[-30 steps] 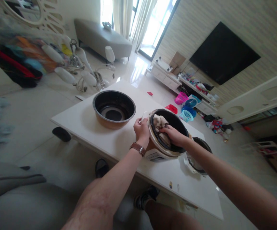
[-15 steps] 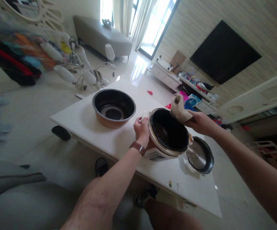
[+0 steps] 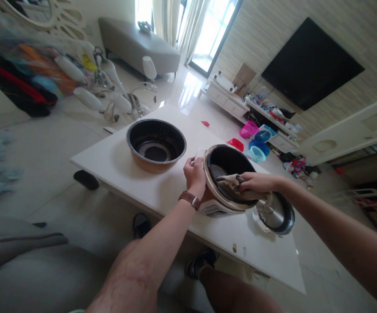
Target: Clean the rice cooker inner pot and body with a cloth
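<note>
A white and brown cooker with a dark open inside stands tilted on the white table. My left hand is closed around the handle at its left side. A crumpled beige cloth is in my right hand, held within the cooker's mouth near its lower rim. Left of the cooker sits a round inner pot, black inside and copper-coloured outside. The cooker's round metal lid lies at the right, partly behind my right hand and the cloth.
Two small items, one of them yellowish, lie near the table's front edge. Beyond the table are a red basket, a pink basket and a light blue basket on the floor. A white lamp with several shades lies behind left.
My right hand has moved down and left with the cloth, from above the cooker's far rim into its opening. My left hand keeps its hold on the handle.
</note>
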Available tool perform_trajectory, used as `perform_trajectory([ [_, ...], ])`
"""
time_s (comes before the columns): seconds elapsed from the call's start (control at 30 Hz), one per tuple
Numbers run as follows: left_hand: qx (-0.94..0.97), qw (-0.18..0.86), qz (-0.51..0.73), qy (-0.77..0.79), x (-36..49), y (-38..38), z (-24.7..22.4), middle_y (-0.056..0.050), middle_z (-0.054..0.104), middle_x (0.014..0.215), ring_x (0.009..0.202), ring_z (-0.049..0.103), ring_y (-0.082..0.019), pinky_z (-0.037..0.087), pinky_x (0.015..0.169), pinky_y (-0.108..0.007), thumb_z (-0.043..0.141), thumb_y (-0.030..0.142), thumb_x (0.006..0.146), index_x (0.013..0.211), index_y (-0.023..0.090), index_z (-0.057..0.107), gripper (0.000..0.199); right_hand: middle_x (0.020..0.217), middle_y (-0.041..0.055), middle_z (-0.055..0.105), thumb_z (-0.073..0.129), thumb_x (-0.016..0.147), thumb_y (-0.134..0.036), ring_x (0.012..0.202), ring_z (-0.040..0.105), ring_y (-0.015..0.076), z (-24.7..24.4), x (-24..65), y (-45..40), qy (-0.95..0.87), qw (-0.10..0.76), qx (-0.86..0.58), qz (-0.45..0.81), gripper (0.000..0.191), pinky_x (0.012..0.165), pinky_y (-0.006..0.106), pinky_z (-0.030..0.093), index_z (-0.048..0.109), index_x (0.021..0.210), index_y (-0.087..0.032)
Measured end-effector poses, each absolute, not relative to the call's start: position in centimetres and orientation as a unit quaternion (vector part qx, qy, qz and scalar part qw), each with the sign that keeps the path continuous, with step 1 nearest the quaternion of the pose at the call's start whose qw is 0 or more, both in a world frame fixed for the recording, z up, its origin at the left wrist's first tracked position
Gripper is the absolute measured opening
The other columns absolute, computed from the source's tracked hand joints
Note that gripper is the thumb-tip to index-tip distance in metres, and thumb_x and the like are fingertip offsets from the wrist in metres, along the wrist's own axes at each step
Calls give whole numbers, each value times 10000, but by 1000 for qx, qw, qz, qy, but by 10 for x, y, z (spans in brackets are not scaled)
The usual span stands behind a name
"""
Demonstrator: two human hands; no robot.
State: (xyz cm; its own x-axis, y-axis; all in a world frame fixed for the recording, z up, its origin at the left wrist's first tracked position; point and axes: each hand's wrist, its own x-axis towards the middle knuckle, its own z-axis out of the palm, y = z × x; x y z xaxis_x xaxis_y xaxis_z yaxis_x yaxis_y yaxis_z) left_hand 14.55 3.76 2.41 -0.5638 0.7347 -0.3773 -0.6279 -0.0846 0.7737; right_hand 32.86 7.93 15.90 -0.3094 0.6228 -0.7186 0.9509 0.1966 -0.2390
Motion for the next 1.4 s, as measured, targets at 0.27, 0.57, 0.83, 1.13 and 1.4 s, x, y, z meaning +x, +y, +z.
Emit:
perform_trajectory([
  [0.27,66,463,727,504,147,40,20,-4,680,752,678,585,-157,440,677,-281,709,378,769,898,180,706,236,1010,73,787,628,869,-430,906,715,283,207,336,111,815,-107,554,-131,376,831,404,583,739,1136,-190],
  [0.57,67,462,722,510,144,36,25,-14,705,792,722,606,-162,471,748,-286,706,370,770,871,186,699,210,1224,142,786,563,903,-197,1067,754,305,158,330,77,851,326,395,117,479,873,371,525,697,1360,-244],
  [0.83,61,466,720,510,144,35,28,-13,701,777,708,603,-159,475,741,-282,707,367,775,876,182,699,210,1030,92,807,652,827,-297,943,742,266,140,314,70,748,293,534,-263,246,850,334,577,779,989,-162],
  [1.13,63,464,725,505,145,37,26,-18,712,794,703,609,-157,478,732,-283,693,342,772,876,186,694,188,911,59,790,589,942,-259,831,761,228,98,252,63,418,-285,638,-581,254,871,402,654,655,1183,-210],
  [1.4,54,472,718,509,146,38,26,-17,708,794,716,612,-163,475,737,-287,696,349,773,896,191,705,201,815,-14,750,562,906,-93,822,761,179,93,226,91,410,-403,625,-528,242,885,347,664,634,1090,-233],
])
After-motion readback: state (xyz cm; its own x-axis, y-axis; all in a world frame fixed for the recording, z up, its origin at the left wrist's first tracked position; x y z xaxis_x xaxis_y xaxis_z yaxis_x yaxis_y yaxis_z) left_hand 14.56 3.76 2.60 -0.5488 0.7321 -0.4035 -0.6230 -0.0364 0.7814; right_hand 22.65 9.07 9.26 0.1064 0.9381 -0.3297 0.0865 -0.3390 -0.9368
